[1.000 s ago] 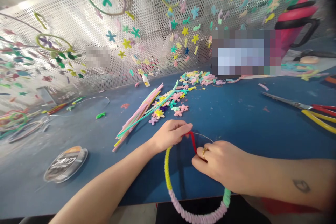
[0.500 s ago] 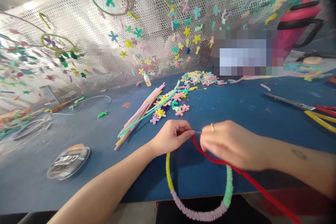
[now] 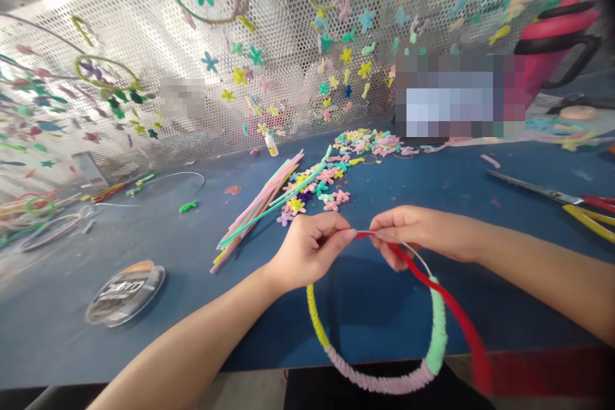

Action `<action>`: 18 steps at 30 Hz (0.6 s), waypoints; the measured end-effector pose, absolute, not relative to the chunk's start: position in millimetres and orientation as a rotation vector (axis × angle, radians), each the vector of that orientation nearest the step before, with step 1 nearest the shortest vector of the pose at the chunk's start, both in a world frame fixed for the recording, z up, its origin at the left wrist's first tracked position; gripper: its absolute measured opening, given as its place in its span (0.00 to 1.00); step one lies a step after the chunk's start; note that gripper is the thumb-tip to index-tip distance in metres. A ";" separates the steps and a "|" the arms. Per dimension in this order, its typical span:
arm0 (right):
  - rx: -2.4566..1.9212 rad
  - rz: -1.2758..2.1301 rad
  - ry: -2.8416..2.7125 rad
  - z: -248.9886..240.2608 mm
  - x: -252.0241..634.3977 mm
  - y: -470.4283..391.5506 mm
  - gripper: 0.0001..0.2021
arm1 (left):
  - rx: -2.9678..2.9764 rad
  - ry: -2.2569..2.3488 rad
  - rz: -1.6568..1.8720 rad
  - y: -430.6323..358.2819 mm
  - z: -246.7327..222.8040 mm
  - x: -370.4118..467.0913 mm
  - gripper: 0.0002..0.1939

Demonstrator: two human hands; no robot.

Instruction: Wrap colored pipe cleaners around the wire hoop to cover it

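Note:
A wire hoop [image 3: 384, 385] hangs between my hands over the table's front edge. Yellow, lilac and mint fuzzy wrapping covers much of it; a thin bare stretch shows at the upper right. My left hand [image 3: 311, 248] pinches the hoop at its top left, thumb and forefinger pressed on the end of a red pipe cleaner. The red pipe cleaner [image 3: 423, 277] runs along the bare wire, passes my right hand and trails down to the lower right. My right hand [image 3: 408, 230] closes its fingers around the red strand beside the wire; its fingertips are partly hidden.
Beyond my hands lie a bundle of pipe cleaners [image 3: 262, 205] and a pile of fuzzy flowers [image 3: 324, 176]. Scissors [image 3: 552, 193] rest at right, a clear spool [image 3: 125, 293] at left. A small white bottle [image 3: 271, 145] stands near the perforated metal panel [image 3: 283, 32].
My right hand has turned and risen slightly, its fingers now at the wire near my left hand. The hoop has shifted right, exposing bare wire. The red tail has swung.

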State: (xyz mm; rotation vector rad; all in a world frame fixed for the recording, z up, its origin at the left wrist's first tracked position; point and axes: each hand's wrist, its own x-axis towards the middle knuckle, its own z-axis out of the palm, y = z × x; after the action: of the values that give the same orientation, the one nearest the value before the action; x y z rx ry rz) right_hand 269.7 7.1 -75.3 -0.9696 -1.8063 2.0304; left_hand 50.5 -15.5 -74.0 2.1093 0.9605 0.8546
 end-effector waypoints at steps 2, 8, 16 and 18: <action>-1.006 1.875 -1.777 -75.5 272.3 13.4 0.12 | 2.136 0.906 0.806 -17.7 -75.2 52.6 0.12; -1.048 1.458 -1.917 -67.4 276.8 13.9 0.12 | 2.178 0.783 0.706 -25.1 -76.1 57.3 0.10; -1.147 0.871 -2.241 -32.1 276.8 -19.3 0.12 | 2.135 0.892 0.689 -19.9 -82.2 56.5 0.10; -1.094 0.726 -2.384 -28.8 277.9 -26.0 0.11 | 2.094 0.915 0.721 -17.7 -84.1 55.6 0.11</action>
State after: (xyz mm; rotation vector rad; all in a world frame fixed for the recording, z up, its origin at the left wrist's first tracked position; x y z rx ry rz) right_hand 277.9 -26.0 -28.8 -1.0937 -2.3838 0.7256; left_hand 55.6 -17.7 -84.1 2.0937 0.9155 0.7213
